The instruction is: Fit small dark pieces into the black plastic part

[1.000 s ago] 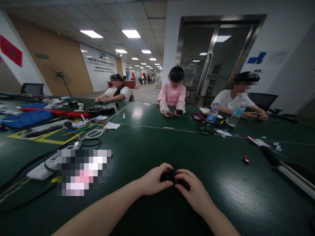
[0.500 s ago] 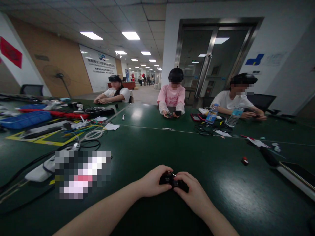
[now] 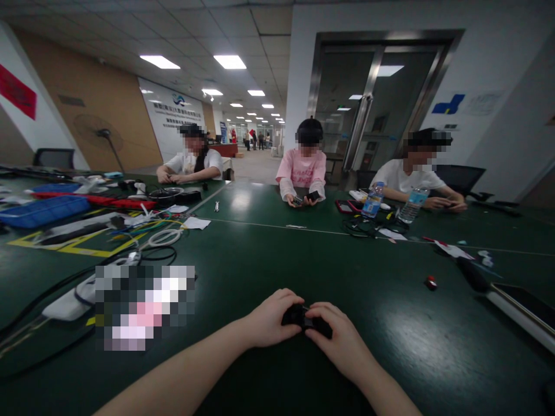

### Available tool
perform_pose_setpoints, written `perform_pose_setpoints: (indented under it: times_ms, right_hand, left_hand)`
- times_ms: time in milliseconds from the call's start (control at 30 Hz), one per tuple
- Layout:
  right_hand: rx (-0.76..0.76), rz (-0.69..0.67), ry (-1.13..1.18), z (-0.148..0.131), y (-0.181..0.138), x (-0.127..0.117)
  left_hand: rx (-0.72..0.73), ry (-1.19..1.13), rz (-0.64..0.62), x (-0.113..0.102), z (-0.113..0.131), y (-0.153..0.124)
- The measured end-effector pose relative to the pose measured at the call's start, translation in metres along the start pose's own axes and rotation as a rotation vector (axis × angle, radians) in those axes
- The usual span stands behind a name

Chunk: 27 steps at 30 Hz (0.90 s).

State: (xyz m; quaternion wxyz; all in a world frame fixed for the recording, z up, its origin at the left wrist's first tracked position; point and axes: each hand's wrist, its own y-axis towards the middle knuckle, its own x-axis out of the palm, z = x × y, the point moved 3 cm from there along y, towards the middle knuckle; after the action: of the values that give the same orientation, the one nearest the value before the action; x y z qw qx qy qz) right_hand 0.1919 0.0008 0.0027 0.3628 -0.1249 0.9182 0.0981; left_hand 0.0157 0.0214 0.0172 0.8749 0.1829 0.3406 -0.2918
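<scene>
Both of my hands meet near the front edge of the dark green table (image 3: 269,254). My left hand (image 3: 271,319) is closed around one end of a small black object (image 3: 303,318), and my right hand (image 3: 340,341) is closed around its other end. The object is mostly hidden by my fingers, so I cannot make out what it is. Both forearms rest low over the table.
Three people sit across the table, each handling small items. Water bottles (image 3: 373,200) stand at the far right. Cables, a white power strip (image 3: 71,300) and blue trays (image 3: 43,209) crowd the left. A small red piece (image 3: 430,282) and a long dark tool (image 3: 503,294) lie at right.
My hands stay together on the black object with only slight finger shifts. The person at far left has sat up from leaning on the table.
</scene>
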Motion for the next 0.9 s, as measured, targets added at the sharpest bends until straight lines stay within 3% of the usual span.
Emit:
perform_pose_setpoints:
  times_ms: [900]
  right_hand:
    - [0.033,-0.01,0.018,-0.0003,-0.0006,-0.0008]
  left_hand:
    - [-0.019,0.017,0.008,0.0001,0.0021,0.0]
